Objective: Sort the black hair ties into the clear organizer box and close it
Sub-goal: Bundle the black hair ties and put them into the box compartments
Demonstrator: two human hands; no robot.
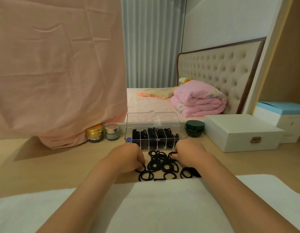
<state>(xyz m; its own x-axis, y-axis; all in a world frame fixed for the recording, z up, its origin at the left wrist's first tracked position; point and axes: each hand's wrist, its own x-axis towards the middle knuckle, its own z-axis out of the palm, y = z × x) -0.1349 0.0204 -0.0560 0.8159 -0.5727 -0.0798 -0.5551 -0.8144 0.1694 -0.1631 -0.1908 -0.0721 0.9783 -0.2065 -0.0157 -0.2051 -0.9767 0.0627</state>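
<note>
A person's left hand (129,156) and right hand (188,153) curl into the loose black hair ties (160,165) piled on the desk (61,165), just before the open clear organizer box (154,139). Lifting a few at a time into the emptier compartments should keep its lid (153,119) free to shut. Knuckles hide the fingertips, so any pinch cannot be told; white cloth (162,199) cuts off the nearer ties.

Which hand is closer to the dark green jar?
Right. The right hand sits just in front of the dark green jar; the left hand is farther left, across the pile of hair ties.
</note>
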